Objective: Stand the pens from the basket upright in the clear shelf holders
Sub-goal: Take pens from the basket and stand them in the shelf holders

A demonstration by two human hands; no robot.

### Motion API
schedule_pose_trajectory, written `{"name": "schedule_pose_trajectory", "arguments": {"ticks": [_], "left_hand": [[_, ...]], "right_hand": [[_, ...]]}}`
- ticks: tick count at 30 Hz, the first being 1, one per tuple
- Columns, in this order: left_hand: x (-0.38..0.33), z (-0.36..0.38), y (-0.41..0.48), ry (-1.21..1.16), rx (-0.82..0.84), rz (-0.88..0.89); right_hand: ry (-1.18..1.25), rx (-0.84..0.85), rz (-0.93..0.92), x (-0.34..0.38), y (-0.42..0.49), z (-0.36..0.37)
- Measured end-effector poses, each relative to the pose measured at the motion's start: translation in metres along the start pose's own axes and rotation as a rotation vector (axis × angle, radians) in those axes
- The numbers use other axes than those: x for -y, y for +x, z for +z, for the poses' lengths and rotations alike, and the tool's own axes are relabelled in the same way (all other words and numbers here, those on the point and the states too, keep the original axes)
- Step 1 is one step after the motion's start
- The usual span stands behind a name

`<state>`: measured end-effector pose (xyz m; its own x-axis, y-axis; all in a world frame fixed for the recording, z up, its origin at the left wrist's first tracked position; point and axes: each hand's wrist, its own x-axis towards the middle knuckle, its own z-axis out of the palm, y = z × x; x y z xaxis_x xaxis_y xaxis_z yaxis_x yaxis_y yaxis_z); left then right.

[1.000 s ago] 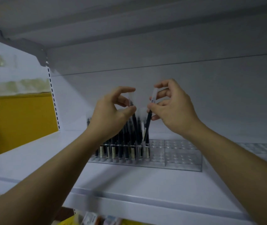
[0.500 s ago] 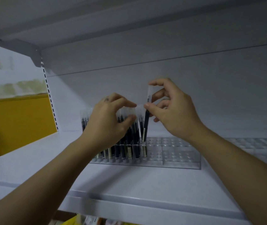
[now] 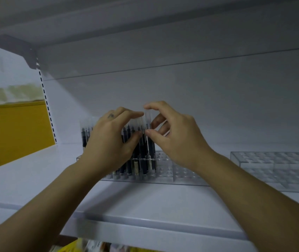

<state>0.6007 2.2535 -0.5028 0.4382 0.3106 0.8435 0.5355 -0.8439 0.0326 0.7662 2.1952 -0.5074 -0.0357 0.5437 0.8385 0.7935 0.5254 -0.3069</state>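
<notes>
A clear holder (image 3: 185, 171) stands on the white shelf (image 3: 145, 202); its left part is filled with several dark upright pens with clear caps (image 3: 85, 135). My right hand (image 3: 174, 135) pinches the clear cap of one pen (image 3: 148, 142) between thumb and forefinger; that pen stands at the right end of the filled rows, its lower end down in the holder. My left hand (image 3: 108, 142) is curled around the tops of the neighbouring pens, thumb against them. The basket is out of view.
A second clear holder (image 3: 279, 164) without pens sits on the shelf to the right. The shelf above hangs low overhead. A yellow panel (image 3: 14, 131) is at the left beyond the perforated upright. The shelf's front lip (image 3: 145, 231) runs across below my forearms.
Both hands have come down toward the holder. The pen in my right hand went from tilted above the rows to upright with its lower end in the holder. My left hand closed over the pen tops.
</notes>
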Motion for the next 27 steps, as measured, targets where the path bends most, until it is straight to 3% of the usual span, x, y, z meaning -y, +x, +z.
{"name": "schedule_pose_trajectory", "arguments": {"ticks": [14, 20, 27], "left_hand": [[-0.0016, 0.0007, 0.0005, -0.051, -0.024, -0.018], [-0.0022, 0.0015, 0.0004, -0.041, -0.02, -0.03], [-0.0035, -0.0006, 0.0004, -0.026, -0.015, -0.043]], "right_hand": [[0.01, -0.077, 0.043, -0.0063, -0.0037, 0.0024], [-0.035, 0.045, 0.067, -0.0066, -0.0048, 0.0051], [-0.062, 0.009, 0.037, -0.009, -0.01, -0.0009]]}}
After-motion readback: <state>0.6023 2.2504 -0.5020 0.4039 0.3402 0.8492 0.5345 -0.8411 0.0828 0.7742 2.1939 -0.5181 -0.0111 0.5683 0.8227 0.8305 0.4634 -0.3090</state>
